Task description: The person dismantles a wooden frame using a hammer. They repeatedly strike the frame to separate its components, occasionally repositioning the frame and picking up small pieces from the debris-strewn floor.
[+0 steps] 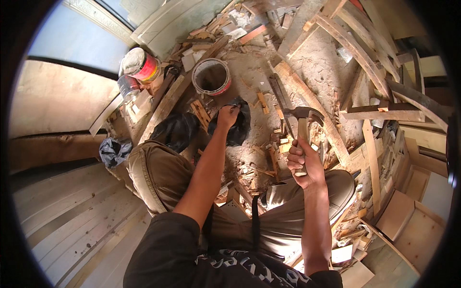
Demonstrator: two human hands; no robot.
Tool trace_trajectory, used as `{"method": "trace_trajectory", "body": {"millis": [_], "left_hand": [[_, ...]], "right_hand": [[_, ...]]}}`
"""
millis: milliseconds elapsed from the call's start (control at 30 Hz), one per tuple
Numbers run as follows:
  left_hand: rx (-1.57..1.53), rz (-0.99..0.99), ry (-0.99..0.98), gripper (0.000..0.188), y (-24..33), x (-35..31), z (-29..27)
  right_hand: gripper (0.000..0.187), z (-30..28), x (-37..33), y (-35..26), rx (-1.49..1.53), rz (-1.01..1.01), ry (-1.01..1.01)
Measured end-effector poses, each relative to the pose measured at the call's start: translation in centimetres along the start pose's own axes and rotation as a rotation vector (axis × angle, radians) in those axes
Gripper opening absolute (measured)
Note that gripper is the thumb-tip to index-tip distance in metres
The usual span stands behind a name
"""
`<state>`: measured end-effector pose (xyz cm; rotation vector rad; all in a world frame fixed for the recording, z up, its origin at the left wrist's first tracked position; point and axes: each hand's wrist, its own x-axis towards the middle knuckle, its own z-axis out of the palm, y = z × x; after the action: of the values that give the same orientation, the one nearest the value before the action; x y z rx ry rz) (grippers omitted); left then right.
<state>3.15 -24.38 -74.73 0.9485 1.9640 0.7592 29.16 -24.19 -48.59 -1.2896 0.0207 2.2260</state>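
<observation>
My left hand (227, 116) reaches forward with its fingers closed on the edge of a black plastic bag (238, 133) on the littered floor. More of the black plastic (175, 130) lies beside my left knee; I cannot tell whether it is the same bag. In my right hand (307, 164) is a claw hammer (302, 126), gripped by its wooden handle, head up and away from me. Its head hangs over the wood scraps (285, 144) on the ground between my hands and a long plank.
An open bucket (211, 77) stands ahead of my left hand, with paint cans (140, 65) farther left. A long plank (314, 110) runs along the floor beyond the hammer. Loose timber (353, 48) piles up on the right. A crumpled dark bag (115, 151) lies at left.
</observation>
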Motion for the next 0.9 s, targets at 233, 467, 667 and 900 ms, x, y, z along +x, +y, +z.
{"method": "trace_trajectory", "body": {"millis": [233, 467, 667, 900], "left_hand": [[0.391, -0.079, -0.06, 0.04, -7.2, 1.1, 5.3], [0.641, -0.298, -0.298, 0.045, -5.3, 3.7, 8.3], [0.622, -0.071, -0.062, 0.042, -8.9, 2.0, 10.0], [0.63, 0.067, 0.053, 0.04, -10.3, 2.0, 9.9]], "right_hand": [[0.019, -3.5, -4.2, 2.3, -0.005, -0.045, 0.016], [0.022, -10.7, -5.6, 4.5, 0.045, 0.12, 0.092], [0.02, -13.1, -5.4, 4.7, -0.03, 0.089, 0.111], [0.019, -11.8, -5.5, 4.8, -0.066, 0.022, 0.032]]}}
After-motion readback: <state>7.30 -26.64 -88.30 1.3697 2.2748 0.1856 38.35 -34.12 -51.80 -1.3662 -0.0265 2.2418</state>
